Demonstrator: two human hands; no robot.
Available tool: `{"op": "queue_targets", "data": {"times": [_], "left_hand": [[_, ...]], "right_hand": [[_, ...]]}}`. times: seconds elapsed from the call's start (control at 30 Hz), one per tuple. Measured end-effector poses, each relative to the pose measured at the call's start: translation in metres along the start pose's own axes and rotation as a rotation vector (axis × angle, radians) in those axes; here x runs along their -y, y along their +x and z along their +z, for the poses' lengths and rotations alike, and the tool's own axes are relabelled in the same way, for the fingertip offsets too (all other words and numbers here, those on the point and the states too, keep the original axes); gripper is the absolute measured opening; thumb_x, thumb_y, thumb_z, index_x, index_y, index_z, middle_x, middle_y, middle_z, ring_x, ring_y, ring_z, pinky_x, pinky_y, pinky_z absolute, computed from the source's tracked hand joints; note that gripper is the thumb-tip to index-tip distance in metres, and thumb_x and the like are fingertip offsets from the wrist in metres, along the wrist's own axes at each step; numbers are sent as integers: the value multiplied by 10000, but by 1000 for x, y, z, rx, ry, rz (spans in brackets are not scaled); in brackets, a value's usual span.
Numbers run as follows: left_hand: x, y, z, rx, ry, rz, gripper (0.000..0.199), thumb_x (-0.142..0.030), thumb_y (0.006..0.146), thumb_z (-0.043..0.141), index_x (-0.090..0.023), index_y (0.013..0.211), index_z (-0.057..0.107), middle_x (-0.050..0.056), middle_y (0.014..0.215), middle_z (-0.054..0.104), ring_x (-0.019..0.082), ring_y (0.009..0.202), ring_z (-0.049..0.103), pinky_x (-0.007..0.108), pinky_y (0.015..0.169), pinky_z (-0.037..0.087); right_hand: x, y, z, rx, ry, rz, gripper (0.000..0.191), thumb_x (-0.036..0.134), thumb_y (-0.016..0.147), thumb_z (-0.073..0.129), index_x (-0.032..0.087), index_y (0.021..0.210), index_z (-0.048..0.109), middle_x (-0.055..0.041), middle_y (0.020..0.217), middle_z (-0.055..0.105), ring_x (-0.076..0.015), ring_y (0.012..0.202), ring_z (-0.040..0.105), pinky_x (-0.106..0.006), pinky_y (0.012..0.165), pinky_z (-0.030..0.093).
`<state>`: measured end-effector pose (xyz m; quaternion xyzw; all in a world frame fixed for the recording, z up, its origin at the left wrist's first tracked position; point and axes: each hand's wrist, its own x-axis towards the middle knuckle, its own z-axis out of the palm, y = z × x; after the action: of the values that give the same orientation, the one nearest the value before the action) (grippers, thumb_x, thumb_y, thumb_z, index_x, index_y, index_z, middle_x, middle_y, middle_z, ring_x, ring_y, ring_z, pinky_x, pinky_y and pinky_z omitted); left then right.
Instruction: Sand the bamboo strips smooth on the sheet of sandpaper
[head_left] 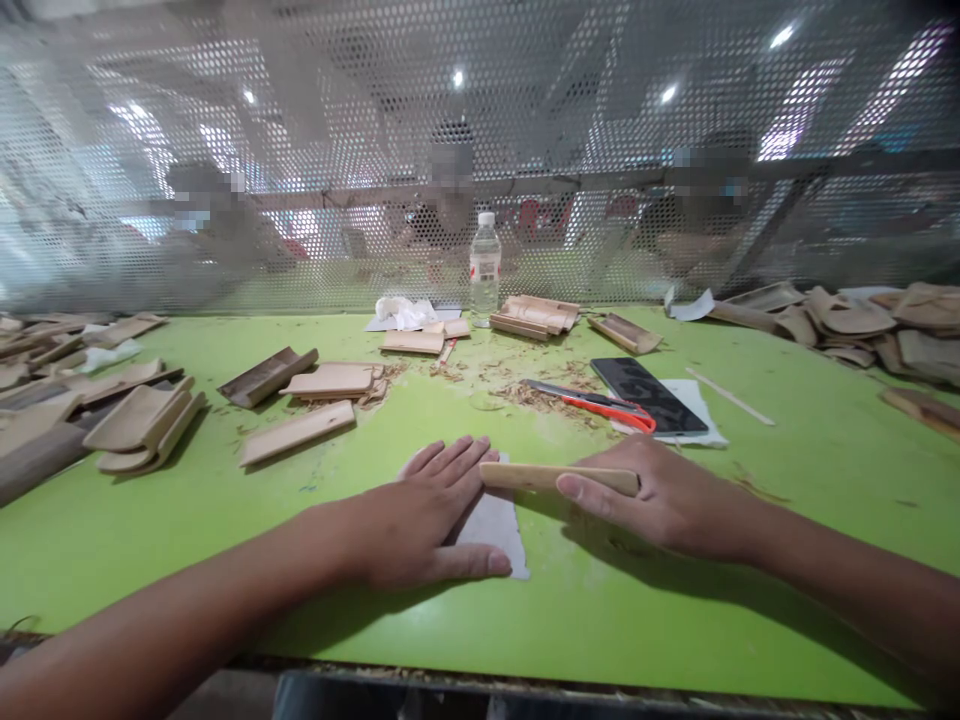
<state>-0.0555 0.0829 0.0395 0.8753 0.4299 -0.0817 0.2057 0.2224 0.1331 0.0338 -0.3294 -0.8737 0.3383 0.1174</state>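
My left hand [420, 525] lies flat with its fingers stretched out. It rests on a pale sheet of paper [499, 535] on the green table, covering much of it. Held edge-on in my right hand [667, 495] is a light bamboo piece [536, 477], gripped with the thumb along its near side. Its left end reaches the fingertips of my left hand; whether they touch I cannot tell. Beyond my right hand lie an orange utility knife [600, 400], blade out to the left, and a dark phone [649, 395] on a white sheet.
Several cut bamboo pieces [300, 432] lie left of centre, with more stacked at the left [146, 425]. A bamboo pile [892, 320] stands at the back right. A water bottle [486, 265] stands before the perforated metal screen [337, 130]. Shavings [517, 375] are scattered around. People sit behind the screen.
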Motion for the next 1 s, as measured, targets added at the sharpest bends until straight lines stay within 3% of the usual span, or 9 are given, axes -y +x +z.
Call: {"op": "queue_targets", "data": {"times": [1.0], "left_hand": [[2,1,3,-15,1,5,1018,-814,992,336,-100,1663,65,174,1692,-32,325,1568,-36,502,1268,57]], "right_hand": [[5,-1,-4,109,16,23,417,534,996,526,186,788,625,30,638,520,-122,555,427,-265,517,280]]}}
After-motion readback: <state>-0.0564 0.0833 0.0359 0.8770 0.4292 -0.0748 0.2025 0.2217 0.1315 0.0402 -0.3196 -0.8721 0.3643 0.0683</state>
